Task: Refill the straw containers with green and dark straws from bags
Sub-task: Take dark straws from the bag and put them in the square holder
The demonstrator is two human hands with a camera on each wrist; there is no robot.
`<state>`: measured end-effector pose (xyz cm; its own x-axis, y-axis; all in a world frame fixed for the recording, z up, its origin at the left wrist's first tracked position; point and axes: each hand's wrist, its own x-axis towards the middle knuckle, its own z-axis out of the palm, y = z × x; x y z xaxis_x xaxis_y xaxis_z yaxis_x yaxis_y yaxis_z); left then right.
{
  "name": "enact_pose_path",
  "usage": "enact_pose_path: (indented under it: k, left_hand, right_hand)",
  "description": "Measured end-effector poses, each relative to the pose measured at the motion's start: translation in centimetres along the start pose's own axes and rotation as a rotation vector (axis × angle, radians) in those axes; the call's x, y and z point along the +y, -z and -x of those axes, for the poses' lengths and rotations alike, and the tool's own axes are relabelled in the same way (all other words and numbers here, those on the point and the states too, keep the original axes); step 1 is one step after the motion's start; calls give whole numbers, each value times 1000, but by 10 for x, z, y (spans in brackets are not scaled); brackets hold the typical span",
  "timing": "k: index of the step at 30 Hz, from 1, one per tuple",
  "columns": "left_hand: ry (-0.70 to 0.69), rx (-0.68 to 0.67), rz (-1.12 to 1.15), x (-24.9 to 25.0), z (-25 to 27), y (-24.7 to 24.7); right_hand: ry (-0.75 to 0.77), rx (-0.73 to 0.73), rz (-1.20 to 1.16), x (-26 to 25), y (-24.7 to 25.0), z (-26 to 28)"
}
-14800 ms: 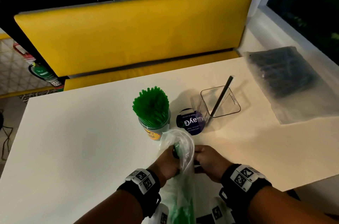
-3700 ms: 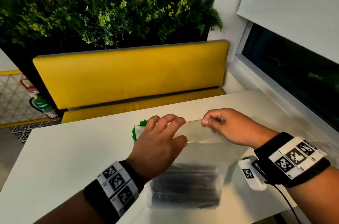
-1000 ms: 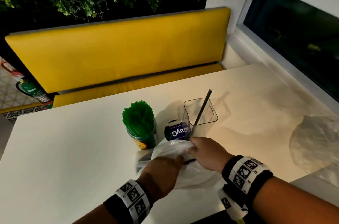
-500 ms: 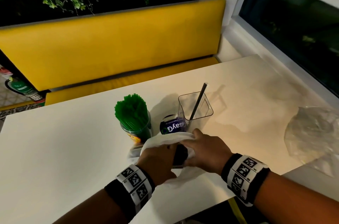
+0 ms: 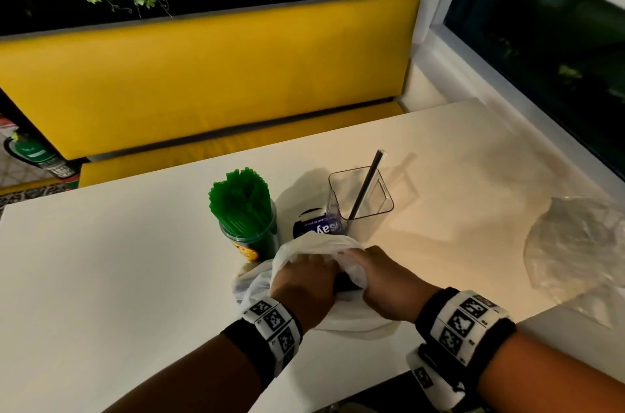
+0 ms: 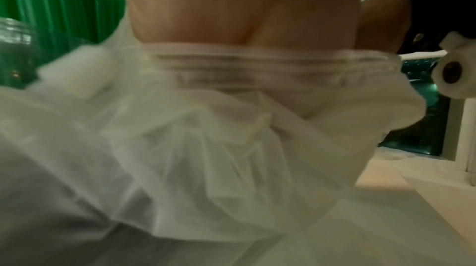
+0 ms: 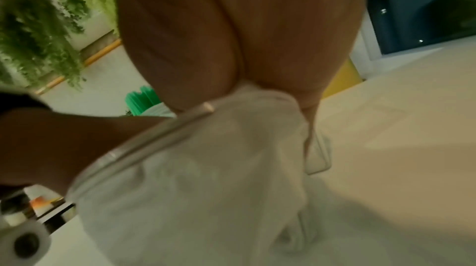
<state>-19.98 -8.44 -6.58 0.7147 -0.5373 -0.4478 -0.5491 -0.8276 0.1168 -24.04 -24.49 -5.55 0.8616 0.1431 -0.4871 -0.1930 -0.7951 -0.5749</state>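
Since a second ago, both hands close further on the translucent bag [image 5: 318, 248]. The left hand [image 5: 304, 287] and right hand [image 5: 385, 280] now gather its mouth, bunched upward just beside the purple-labelled tub [image 5: 319, 226].

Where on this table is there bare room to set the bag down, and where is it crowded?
Bare: the wide stretch of table left of the green straw jar, and the patch between the clear container and the empty bag. Crowded: the middle, where both hands grip the bag against jar, lid and container.
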Motion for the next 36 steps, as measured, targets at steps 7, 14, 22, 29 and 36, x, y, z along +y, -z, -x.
enact_pose_path:
  k: [7,14,22,29,36]
  left_hand:
    - [-28,-48,-138,18,11,8]
    - [-71,54,299,6,10,22]
    - [-223,-90,435,-2,11,36]
    - [-420,69,1134,13,46,100]
    - [-496,948,1539,18,35,224]
  right_hand:
    - [67,53,-103,-2,-7,9]
    - [61,168,-192,0,12,16]
    - [66,88,-343,10,29,26]
    - [-71,193,-61,33,29,25]
    - [-113,158,-93,35,7,31]
